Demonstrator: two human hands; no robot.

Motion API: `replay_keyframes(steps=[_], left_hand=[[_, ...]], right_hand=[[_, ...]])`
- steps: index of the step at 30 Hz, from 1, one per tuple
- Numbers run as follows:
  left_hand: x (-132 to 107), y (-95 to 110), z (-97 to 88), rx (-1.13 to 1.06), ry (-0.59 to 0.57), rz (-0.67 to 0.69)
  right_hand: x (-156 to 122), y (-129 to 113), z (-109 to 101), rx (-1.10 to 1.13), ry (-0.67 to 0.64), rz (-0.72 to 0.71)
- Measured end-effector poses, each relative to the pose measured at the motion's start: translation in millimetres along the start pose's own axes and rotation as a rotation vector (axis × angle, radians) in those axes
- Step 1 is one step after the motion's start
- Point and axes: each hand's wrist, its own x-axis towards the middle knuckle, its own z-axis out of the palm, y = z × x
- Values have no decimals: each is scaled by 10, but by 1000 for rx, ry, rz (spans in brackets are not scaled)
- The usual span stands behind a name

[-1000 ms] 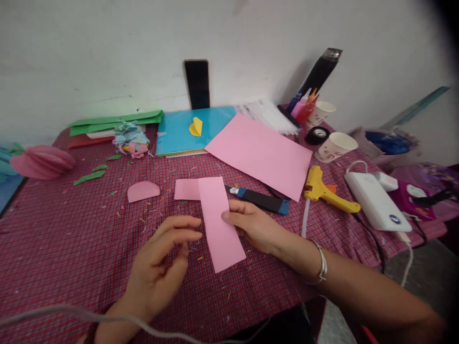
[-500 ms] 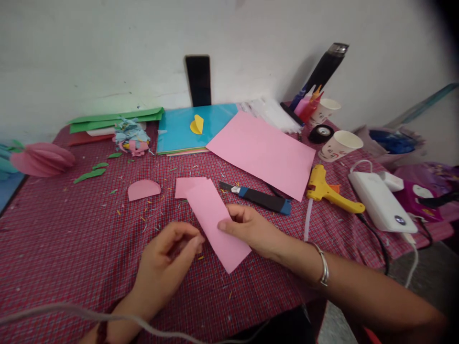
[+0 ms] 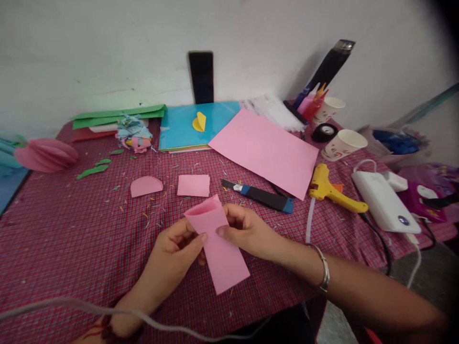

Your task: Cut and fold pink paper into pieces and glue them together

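Both my hands hold one pink paper strip [image 3: 218,246] above the red checked tablecloth [image 3: 71,229]. My left hand [image 3: 175,253] pinches its left edge with thumb and fingers. My right hand [image 3: 247,231] grips its right edge, a metal bangle on the wrist. The strip's far end curls over towards me. Just beyond it lie a small pink square [image 3: 193,185] and a pink half-round piece [image 3: 146,186].
A blue-black utility knife [image 3: 260,196], a large pink sheet [image 3: 263,150], a yellow glue gun [image 3: 332,191], a white power bank [image 3: 382,200] and paper cups [image 3: 342,143] lie to the right. Blue and green paper stacks [image 3: 182,126], scraps and a pink paper ball [image 3: 46,155] sit behind and left.
My left hand has come in and taken the strip's left edge. The strip has moved nearer me, off the small pink square, and its far end has curled over.
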Motion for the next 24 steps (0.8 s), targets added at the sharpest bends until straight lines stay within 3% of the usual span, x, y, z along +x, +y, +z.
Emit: replay_keyframes(steps=[7,12,19,24], left_hand=[[-23,40,5,-275,-31,-111],[-9,81,-3,-300,-82,-44],[-1,30,-20,-443,-38,-156],[-64,33,38,-351,-73,-258]], right_hand=[[-9,-66,-6,-22,-28,-29],[-11,-91,-19,-76,-5,-67],[13,-105,-94,-369,157,-354],[35,-156,-160,-493,227,-453]])
